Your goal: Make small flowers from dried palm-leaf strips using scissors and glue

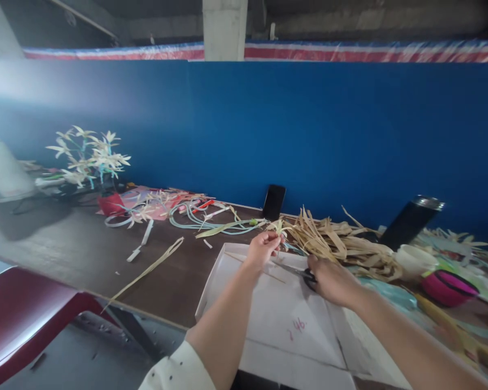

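Note:
Over a white cardboard box [264, 322] with red handwriting, my left hand [262, 250] pinches a small pale flower [279, 227] that looks made of dried husk strips. Its petals stick up past my fingertips. My right hand [332, 280] is wrapped round a pair of scissors [293, 268] with black handles. The blades point left, just below the flower; whether they touch its stem I cannot tell. Thin straw-coloured strips [274, 276] lie on the box under the blades.
Behind my right hand lies a heap of dried husks [329, 238]. A phone [274, 202] leans on the blue partition [236, 130]. A dark flask [409, 225], a white bowl [415, 262] and a pink pouch [449, 288] stand right. Coiled pale-green cord [183, 223] and a husk-flower arrangement [91, 154] are left.

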Demonstrator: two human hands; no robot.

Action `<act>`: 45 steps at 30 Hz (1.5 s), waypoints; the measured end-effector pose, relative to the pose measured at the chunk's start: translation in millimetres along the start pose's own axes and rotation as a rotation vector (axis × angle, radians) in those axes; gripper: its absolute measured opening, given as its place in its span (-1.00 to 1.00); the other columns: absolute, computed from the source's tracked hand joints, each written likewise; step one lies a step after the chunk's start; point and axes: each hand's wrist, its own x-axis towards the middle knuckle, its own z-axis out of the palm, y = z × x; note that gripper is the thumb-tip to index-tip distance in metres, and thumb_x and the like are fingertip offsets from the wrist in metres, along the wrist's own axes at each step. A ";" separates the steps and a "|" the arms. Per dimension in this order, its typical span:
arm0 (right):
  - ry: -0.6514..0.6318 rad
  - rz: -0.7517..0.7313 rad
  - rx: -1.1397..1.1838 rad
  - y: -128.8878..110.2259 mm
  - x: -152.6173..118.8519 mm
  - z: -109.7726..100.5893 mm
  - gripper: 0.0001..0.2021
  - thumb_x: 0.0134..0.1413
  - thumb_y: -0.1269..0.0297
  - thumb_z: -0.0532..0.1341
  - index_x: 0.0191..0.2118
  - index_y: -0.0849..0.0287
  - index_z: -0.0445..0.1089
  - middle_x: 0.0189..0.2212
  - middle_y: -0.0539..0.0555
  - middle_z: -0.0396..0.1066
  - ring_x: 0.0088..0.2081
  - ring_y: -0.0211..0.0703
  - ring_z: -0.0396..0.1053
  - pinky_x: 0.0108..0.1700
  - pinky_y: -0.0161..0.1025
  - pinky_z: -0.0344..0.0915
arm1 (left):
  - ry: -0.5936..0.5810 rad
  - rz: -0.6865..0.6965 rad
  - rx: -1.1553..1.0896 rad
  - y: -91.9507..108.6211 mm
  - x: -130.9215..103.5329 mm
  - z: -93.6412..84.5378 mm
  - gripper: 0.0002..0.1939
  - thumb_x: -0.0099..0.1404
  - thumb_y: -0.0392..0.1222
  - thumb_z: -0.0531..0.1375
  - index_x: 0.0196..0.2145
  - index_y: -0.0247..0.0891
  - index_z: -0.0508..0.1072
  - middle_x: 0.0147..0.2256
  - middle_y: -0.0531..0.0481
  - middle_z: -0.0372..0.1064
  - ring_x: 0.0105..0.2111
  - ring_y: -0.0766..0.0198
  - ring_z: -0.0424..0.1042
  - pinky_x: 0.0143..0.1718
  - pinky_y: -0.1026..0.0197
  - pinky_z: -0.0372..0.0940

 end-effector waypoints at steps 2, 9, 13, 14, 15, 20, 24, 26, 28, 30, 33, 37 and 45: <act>-0.005 0.053 0.080 7.0 -6.4 -3.1 -0.60 -0.20 0.40 0.17 -0.11 0.24 0.25 -0.28 0.23 0.41 -0.22 0.03 0.36 -0.29 -0.24 0.11 | 0.004 0.043 0.011 0.1 -0.1 -0.4 -0.72 0.04 -0.08 0.22 -0.34 -0.35 0.45 -0.35 -0.08 0.39 -0.52 0.46 0.24 -0.53 0.38 0.13; -0.049 0.190 0.585 37.9 -45.1 -3.9 -0.69 -0.07 0.20 0.15 -0.12 0.02 0.33 -0.43 -0.01 0.42 -0.40 -0.11 0.36 -0.42 -0.28 0.12 | 0.019 0.125 0.112 1.4 -2.0 0.0 -0.72 0.06 -0.04 0.19 -0.36 -0.32 0.45 -0.48 0.01 0.32 -0.53 0.42 0.25 -0.56 0.37 0.13; -0.139 0.219 1.025 45.4 -59.6 -3.3 -0.45 -0.05 0.03 0.19 0.07 0.14 0.21 -0.36 0.06 0.43 -0.40 -0.12 0.35 -0.46 -0.29 0.18 | -0.034 0.139 0.134 2.5 -4.0 1.5 -0.72 0.08 -0.04 0.18 -0.34 -0.33 0.43 -0.49 0.02 0.30 -0.50 0.40 0.26 -0.52 0.36 0.17; -0.120 0.239 1.090 45.1 -61.8 -4.6 -0.42 -0.07 0.00 0.20 0.08 0.15 0.20 -0.34 0.08 0.42 -0.38 -0.11 0.35 -0.46 -0.29 0.19 | -0.047 0.135 0.138 2.9 -4.6 1.8 -0.72 0.09 -0.05 0.18 -0.33 -0.33 0.43 -0.49 0.01 0.30 -0.49 0.39 0.26 -0.52 0.35 0.17; -0.093 0.246 1.155 44.0 -63.4 -6.4 -0.40 -0.09 -0.02 0.22 0.08 0.15 0.21 -0.31 0.10 0.42 -0.34 -0.08 0.36 -0.43 -0.28 0.22 | -0.061 0.129 0.146 3.4 -5.2 1.9 -0.73 0.10 -0.06 0.17 -0.33 -0.33 0.42 -0.48 0.00 0.31 -0.49 0.39 0.26 -0.51 0.35 0.18; -0.036 0.224 1.356 31.6 -63.1 -15.8 -0.40 -0.16 -0.09 0.24 -0.02 0.21 0.34 -0.34 0.15 0.42 -0.22 0.03 0.36 -0.27 -0.21 0.28 | -0.136 0.118 0.250 3.9 -7.1 1.7 -0.76 0.16 -0.12 0.11 -0.29 -0.34 0.42 -0.38 -0.05 0.36 -0.48 0.41 0.26 -0.45 0.34 0.21; -0.072 0.220 1.377 24.9 -55.3 -15.8 -0.40 -0.16 -0.02 0.28 0.01 0.22 0.33 -0.44 0.08 0.39 -0.33 -0.08 0.35 -0.32 -0.27 0.26 | -0.172 0.120 0.297 -0.1 -6.9 1.5 -0.79 0.17 -0.16 0.08 -0.29 -0.33 0.40 -0.34 -0.05 0.37 -0.43 0.40 0.28 -0.42 0.34 0.23; -0.080 0.217 1.426 25.0 -51.1 -13.0 -0.40 -0.16 0.04 0.30 0.03 0.22 0.32 -0.45 0.05 0.37 -0.36 -0.15 0.32 -0.35 -0.31 0.23 | -0.181 0.128 0.301 -2.4 -6.5 1.5 -0.79 0.17 -0.15 0.08 -0.29 -0.32 0.39 -0.33 -0.05 0.37 -0.42 0.39 0.28 -0.43 0.34 0.23; -0.087 0.217 1.471 26.7 -47.9 -9.9 -0.41 -0.16 0.09 0.32 0.04 0.20 0.32 -0.43 0.03 0.36 -0.39 -0.22 0.29 -0.38 -0.34 0.20 | -0.191 0.140 0.301 -4.0 -6.3 1.4 -0.78 0.17 -0.14 0.08 -0.29 -0.32 0.39 -0.32 -0.05 0.38 -0.42 0.39 0.28 -0.44 0.34 0.23; -0.084 0.219 1.490 28.7 -46.3 -8.1 -0.43 -0.17 0.12 0.33 0.03 0.19 0.33 -0.42 0.03 0.36 -0.41 -0.25 0.26 -0.41 -0.36 0.18 | -0.195 0.146 0.305 -4.7 -6.4 1.2 -0.78 0.17 -0.12 0.08 -0.30 -0.31 0.39 -0.30 -0.05 0.38 -0.42 0.39 0.28 -0.44 0.34 0.23; -0.075 0.243 1.479 30.0 -46.6 -9.8 -0.45 -0.18 0.12 0.33 0.01 0.19 0.35 -0.43 0.03 0.36 -0.44 -0.27 0.25 -0.44 -0.36 0.16 | -0.187 0.136 0.324 -4.7 -6.5 1.0 -0.79 0.17 -0.13 0.08 -0.30 -0.30 0.39 -0.31 -0.04 0.39 -0.42 0.39 0.29 -0.43 0.34 0.24; -0.051 0.262 1.458 29.3 -48.5 -16.0 -0.47 -0.20 0.08 0.32 -0.04 0.20 0.40 -0.44 0.06 0.37 -0.46 -0.25 0.24 -0.45 -0.33 0.17 | -0.182 0.137 0.346 -5.4 -5.5 0.4 -0.80 0.16 -0.15 0.08 -0.29 -0.30 0.40 -0.31 -0.03 0.39 -0.42 0.40 0.29 -0.42 0.34 0.24; -0.049 0.264 1.443 32.0 -51.6 -15.3 -0.45 -0.18 0.05 0.31 -0.03 0.22 0.40 -0.46 0.08 0.36 -0.49 -0.26 0.22 -0.47 -0.31 0.17 | -0.182 0.122 0.382 -3.4 -5.8 -0.2 -0.77 0.17 -0.15 0.08 -0.28 -0.30 0.42 -0.33 -0.04 0.38 -0.44 0.40 0.28 -0.41 0.34 0.24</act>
